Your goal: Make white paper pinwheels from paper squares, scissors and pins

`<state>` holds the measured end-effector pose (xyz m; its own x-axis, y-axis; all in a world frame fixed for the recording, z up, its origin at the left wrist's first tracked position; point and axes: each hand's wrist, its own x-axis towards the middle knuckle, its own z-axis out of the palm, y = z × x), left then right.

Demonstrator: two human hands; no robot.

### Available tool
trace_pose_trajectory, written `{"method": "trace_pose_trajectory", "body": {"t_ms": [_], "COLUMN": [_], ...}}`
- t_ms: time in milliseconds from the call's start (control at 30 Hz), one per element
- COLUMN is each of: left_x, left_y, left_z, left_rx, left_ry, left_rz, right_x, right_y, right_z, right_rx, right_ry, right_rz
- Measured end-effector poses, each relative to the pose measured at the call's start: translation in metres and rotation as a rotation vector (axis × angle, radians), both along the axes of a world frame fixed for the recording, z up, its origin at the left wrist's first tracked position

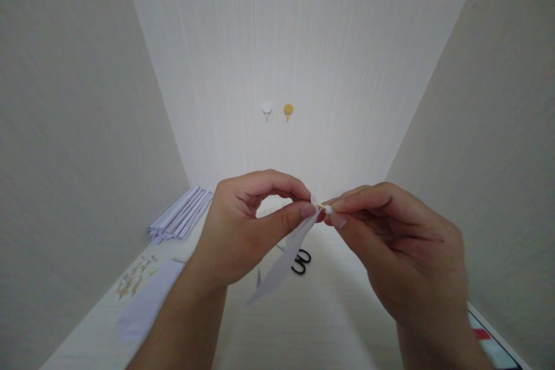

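Observation:
A white paper strip [277, 270] hangs down in front of me, its upper end pinched between the thumb and index finger of my left hand [255, 219]. My right hand [390, 243] closes its thumb and fingertips on a small white tip [328, 209] beside it. Between the two pinches runs a short, thin yellowish piece [321, 206]; whether it is string, a band or a stick I cannot tell. The fingertips of both hands nearly meet. Beyond the strip lie scissors with black handles [300, 262], their blades mostly hidden by the paper.
On the table's left are a bundle of rolled or folded white paper [182, 215], several small gold-coloured pieces [135, 277] and a flat white paper stack [150, 300]. Walls close in on both sides. Two hooks [288, 110] hang on the back wall. A screen-like object [492, 338] is at lower right.

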<state>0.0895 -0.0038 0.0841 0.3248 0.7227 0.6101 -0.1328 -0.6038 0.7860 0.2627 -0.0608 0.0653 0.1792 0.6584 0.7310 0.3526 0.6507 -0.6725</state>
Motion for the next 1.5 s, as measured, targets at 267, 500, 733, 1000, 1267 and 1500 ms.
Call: {"method": "trace_pose_trajectory", "body": {"t_ms": [267,500,733,1000,1267,1500], "left_x": [-0.0006,-0.001,-0.0016,-0.0015,-0.0031,-0.0036], "left_y": [0.0,0.0026,0.0024,0.0029,0.0041,0.0053], "left_z": [0.0005,-0.0024,-0.0003,-0.0019,-0.0022,-0.0032], "left_rx": [0.018,0.063,0.063,0.025,0.016,0.018], "left_ry": [0.003,0.008,0.022,0.037,0.057,0.066], "left_rz": [-0.02,-0.039,-0.071,-0.117,-0.147,-0.19], "right_x": [0.0011,0.0014,-0.0003,-0.0015,-0.001,-0.001], "right_y": [-0.001,-0.0019,-0.0017,-0.0005,-0.0017,-0.0015], "right_z": [0.0022,0.0023,0.0042,0.0041,0.0029,0.0032], "right_rx": [0.001,-0.013,-0.037,-0.044,-0.079,-0.084], "right_ry": [-0.044,-0.043,0.012,0.078,0.083,0.069], "right_rz": [-0.004,0.005,0.074,0.156,0.197,0.205]}}
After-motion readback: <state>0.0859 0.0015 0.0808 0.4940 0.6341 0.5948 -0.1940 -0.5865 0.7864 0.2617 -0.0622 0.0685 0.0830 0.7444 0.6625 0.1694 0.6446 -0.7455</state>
